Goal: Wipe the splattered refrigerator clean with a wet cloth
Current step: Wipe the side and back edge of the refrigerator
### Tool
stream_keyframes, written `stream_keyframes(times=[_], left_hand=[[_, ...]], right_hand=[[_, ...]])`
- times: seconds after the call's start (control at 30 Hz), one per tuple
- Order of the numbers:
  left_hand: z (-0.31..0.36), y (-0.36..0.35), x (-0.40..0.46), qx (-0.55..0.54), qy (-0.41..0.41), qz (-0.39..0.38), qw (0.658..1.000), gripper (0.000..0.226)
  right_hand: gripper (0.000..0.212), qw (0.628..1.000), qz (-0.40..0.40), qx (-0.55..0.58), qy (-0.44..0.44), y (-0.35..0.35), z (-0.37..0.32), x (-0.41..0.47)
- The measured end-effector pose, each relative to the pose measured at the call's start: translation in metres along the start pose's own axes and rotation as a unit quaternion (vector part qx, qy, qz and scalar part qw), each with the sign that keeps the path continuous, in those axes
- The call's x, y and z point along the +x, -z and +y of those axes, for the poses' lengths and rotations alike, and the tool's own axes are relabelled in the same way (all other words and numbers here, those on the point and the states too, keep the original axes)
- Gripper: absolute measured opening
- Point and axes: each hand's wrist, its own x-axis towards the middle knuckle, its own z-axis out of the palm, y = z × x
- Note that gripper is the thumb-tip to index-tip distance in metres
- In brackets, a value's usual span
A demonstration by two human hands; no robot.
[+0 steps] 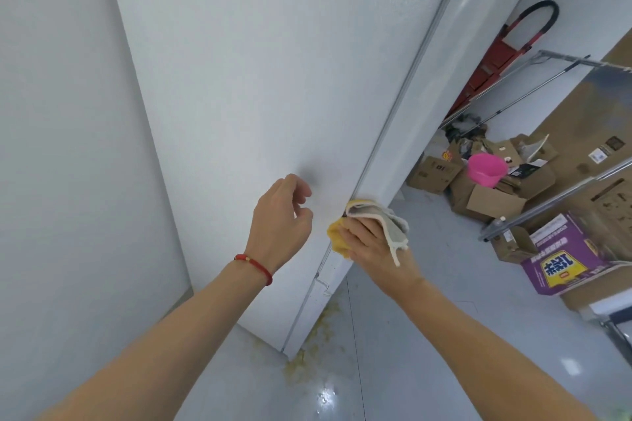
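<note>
Refrigerator [239,79] fills the left and middle of the view as a tall white panel, and its front right edge runs down to the floor [427,335], where yellow crumbs or splatter [318,342] lie at its bottom corner. On the white side panel itself I cannot see clear stains; small marks may sit low on the edge strip, but they are too small to tell.

Left hand [282,219], with a red bracelet [254,267] on the wrist, reaches up to the panel. Its fingers are loosely curled and hold nothing; whether the fingertips touch the panel I cannot tell. This hand can rest flat on the panel, so that the body stays steady while the other hand works.

Right hand [372,243] is just beside it, at the vertical front edge of the refrigerator. Its fingers are curled around the folded cloth [372,215], which is yellow on one side and grey on the other, and they press it against the edge. The forearm comes up from the lower right with the wrist nearly straight.

To do this step well, I think the cloth should wrap over the corner and slide down along the edge toward the floor, with even pressure, and a fresh fold should be turned out when one side becomes dirty. The splatter near the floor seems to be not yet wiped.

At the right, cardboard boxes [492,198] and a pink bucket [485,169] stand well apart.
</note>
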Motion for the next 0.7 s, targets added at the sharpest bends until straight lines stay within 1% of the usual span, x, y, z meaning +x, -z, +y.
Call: stream_keyframes(times=[0.07, 0.1, 0.13, 0.17, 0.2, 0.23, 0.27, 0.3, 0.37, 0.4, 0.47, 0.53, 0.57, 0.6, 0.63, 0.7], left_hand=[[-0.006, -0.002, -0.012, -0.022, 0.028, -0.028, 0.999, 0.027], [-0.010, -0.003, -0.020, -0.033, 0.049, -0.039, 0.997, 0.026], [-0.016, -0.003, -0.029, -0.052, 0.083, -0.053, 0.994, 0.024], [-0.023, -0.004, -0.036, -0.080, 0.132, -0.068, 0.986, 0.021], [-0.029, -0.004, -0.042, -0.121, 0.191, -0.079, 0.971, 0.017], [-0.033, -0.003, -0.047, -0.167, 0.246, -0.088, 0.951, 0.017], [-0.039, -0.001, -0.051, -0.211, 0.292, -0.092, 0.928, 0.025], [-0.042, 0.002, -0.054, -0.250, 0.318, -0.094, 0.910, 0.035], [-0.042, 0.008, -0.059, -0.281, 0.326, -0.104, 0.897, 0.048], [-0.043, 0.011, -0.061, -0.276, 0.317, -0.119, 0.900, 0.048], [-0.048, 0.017, -0.065, -0.242, 0.278, -0.171, 0.914, 0.042], [-0.051, 0.021, -0.069, -0.227, 0.249, -0.216, 0.917, 0.038], [-0.055, 0.022, -0.071, -0.219, 0.240, -0.218, 0.920, 0.031], [-0.058, 0.023, -0.073, -0.206, 0.227, -0.209, 0.928, 0.020], [-0.061, 0.021, -0.075, -0.192, 0.214, -0.199, 0.937, 0.012], [-0.061, 0.016, -0.081, -0.174, 0.192, -0.171, 0.951, 0.009]], right_hand=[[0.021, 0.997, -0.003, 0.072, -0.003, 0.013, -0.005, 0.005], [0.014, 0.989, 0.028, 0.146, -0.019, 0.026, -0.009, 0.006], [0.012, 0.964, 0.068, 0.252, -0.056, 0.042, -0.016, 0.007], [0.016, 0.916, 0.088, 0.374, -0.117, 0.060, -0.025, 0.008], [0.020, 0.850, 0.082, 0.487, -0.183, 0.080, -0.032, 0.011], [0.020, 0.774, 0.057, 0.580, -0.249, 0.099, -0.039, 0.015], [0.020, 0.688, 0.021, 0.660, -0.300, 0.113, -0.047, 0.020], [0.022, 0.602, -0.003, 0.722, -0.341, 0.124, -0.055, 0.024], [0.032, 0.444, -0.028, 0.798, -0.406, 0.133, -0.066, 0.029], [0.036, 0.377, -0.034, 0.819, -0.432, 0.132, -0.071, 0.033], [0.038, 0.262, -0.052, 0.837, -0.477, 0.129, -0.080, 0.036], [0.044, 0.169, -0.063, 0.852, -0.491, 0.124, -0.083, 0.036], [0.048, 0.136, -0.071, 0.856, -0.494, 0.120, -0.085, 0.035], [0.054, 0.126, -0.079, 0.854, -0.499, 0.117, -0.084, 0.033], [0.060, 0.126, -0.088, 0.853, -0.499, 0.114, -0.082, 0.031], [0.069, 0.163, -0.124, 0.852, -0.482, 0.107, -0.081, 0.026]])
